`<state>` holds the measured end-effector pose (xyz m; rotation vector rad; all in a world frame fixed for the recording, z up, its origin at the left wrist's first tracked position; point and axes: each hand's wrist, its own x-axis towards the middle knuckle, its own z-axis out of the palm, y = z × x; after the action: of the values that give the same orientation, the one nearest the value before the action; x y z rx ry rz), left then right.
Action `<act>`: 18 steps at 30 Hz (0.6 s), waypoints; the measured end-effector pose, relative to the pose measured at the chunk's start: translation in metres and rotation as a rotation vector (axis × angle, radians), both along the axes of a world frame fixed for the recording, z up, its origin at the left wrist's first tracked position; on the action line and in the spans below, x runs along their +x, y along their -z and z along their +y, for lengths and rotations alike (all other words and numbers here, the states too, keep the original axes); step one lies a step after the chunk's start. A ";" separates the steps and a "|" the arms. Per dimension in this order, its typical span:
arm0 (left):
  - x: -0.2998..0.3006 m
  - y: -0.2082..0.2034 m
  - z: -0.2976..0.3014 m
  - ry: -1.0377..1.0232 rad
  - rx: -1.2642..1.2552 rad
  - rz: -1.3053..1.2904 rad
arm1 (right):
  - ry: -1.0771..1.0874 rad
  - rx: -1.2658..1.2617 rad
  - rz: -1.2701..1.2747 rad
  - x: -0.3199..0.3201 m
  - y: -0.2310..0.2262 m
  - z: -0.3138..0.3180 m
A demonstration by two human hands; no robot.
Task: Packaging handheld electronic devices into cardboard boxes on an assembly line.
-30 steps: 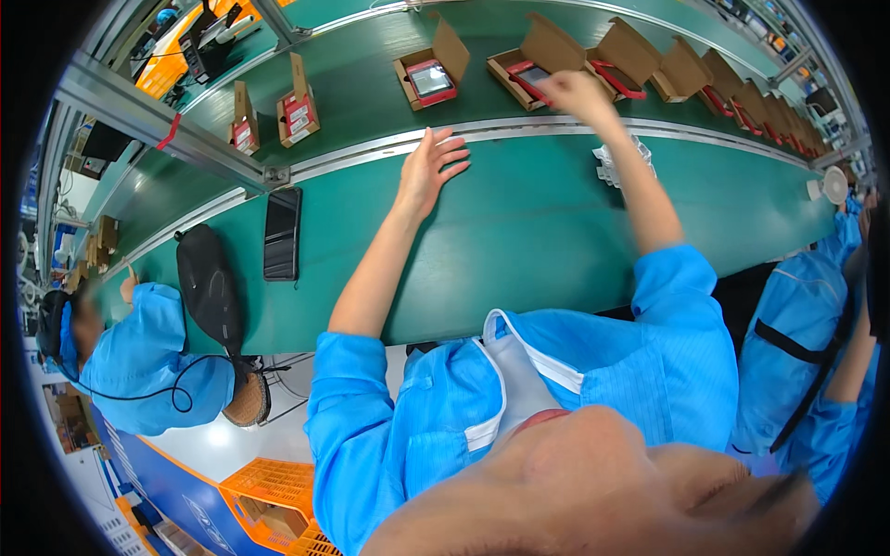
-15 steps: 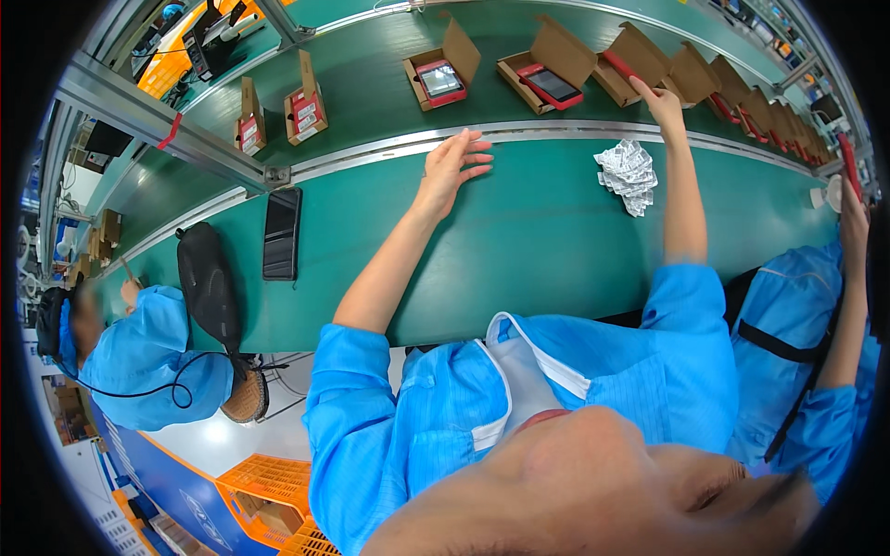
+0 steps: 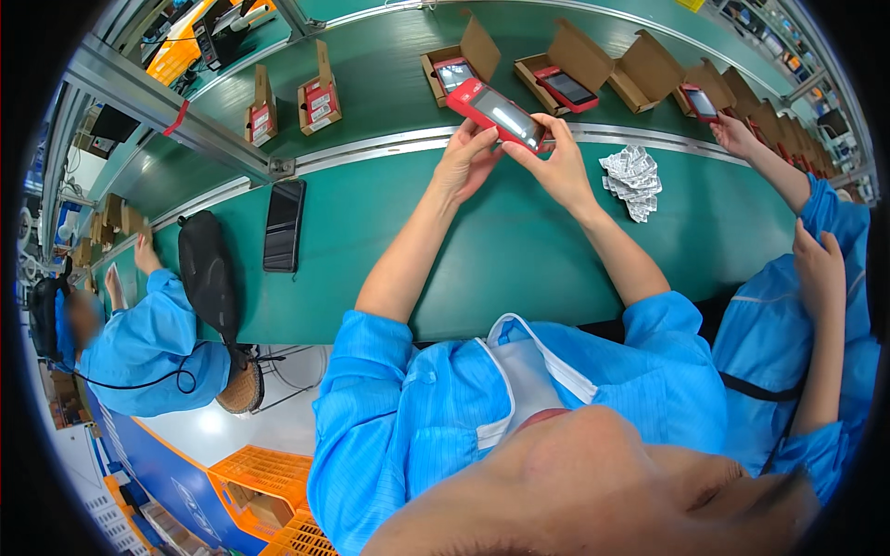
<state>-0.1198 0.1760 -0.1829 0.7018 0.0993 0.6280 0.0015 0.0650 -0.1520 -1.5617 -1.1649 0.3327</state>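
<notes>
A red handheld device (image 3: 501, 113) with a dark, shiny screen is raised over the metal rail, tilted down to the right. My left hand (image 3: 470, 157) grips its lower left side. At its right end, my right hand (image 3: 559, 167) is closed around the edge. Behind it on the belt stands an open brown box (image 3: 461, 65) holding another red device. To the right is a second open box (image 3: 573, 65), with a red device (image 3: 567, 88) leaning on its front edge. Further right, an open box (image 3: 646, 72) shows its bare brown inside.
A pile of white printed labels (image 3: 632, 183) lies right of my hands. A black phone (image 3: 284, 225) and a black pouch (image 3: 209, 278) are at left. Two boxes with red contents (image 3: 321, 102) stand far left. Co-workers sit on both sides; the right one's hand (image 3: 735, 137) touches a red device (image 3: 700, 102).
My right hand has brought the red device out of its box leftward, and my left hand has closed on it too. The boxes on the belt have shifted slightly right. The right co-worker's hands have moved.
</notes>
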 end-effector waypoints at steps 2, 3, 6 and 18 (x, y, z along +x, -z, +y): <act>-0.007 0.006 0.005 -0.015 0.023 -0.027 | -0.111 -0.001 0.098 -0.004 0.005 0.003; -0.009 0.007 0.006 -0.014 0.022 -0.026 | -0.225 0.077 0.388 -0.008 0.009 0.005; -0.011 0.011 0.010 -0.032 -0.002 -0.017 | -0.386 -0.077 0.793 0.000 0.015 0.003; -0.011 0.027 0.020 -0.021 0.122 -0.014 | -0.552 -0.165 1.213 0.005 0.024 0.002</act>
<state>-0.1306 0.1958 -0.2098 0.8151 0.0562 0.6631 0.0060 0.0675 -0.1759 -0.8129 -0.5386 1.5152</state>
